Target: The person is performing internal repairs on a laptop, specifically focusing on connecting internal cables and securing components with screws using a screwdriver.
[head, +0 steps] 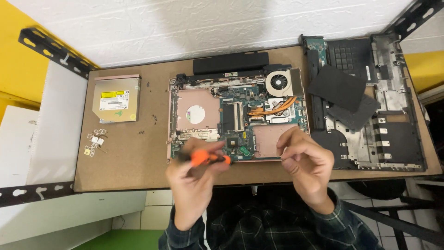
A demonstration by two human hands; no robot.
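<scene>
While left hand (196, 169) grips orange screwdriver (206, 159), right hand (305, 159) pinches fingers nearly shut; contents unclear.
Opened laptop chassis (238, 115) mid-bench (129, 162): optical drive (116, 98), bottom cover (370, 102) off; motherboard, fan still in.

Left of the open laptop base (238, 118) bare table (138, 157) gives passage — optical drive (116, 98) beyond; right — the bottom cover (370, 102) blocks.

Left hand (194, 173): my forearm rises from the lower edge in a plaid sleeve, wrist straight, fingers (203, 149) curled shut around an orange-handled screwdriver (206, 159) held crosswise. Right hand (307, 162): forearm angled in from the lower right, same sleeve, wrist bent inward, fingers (296, 139) loosely curled with thumb and fingertips drawn together; whether they pinch anything I cannot tell.
</scene>
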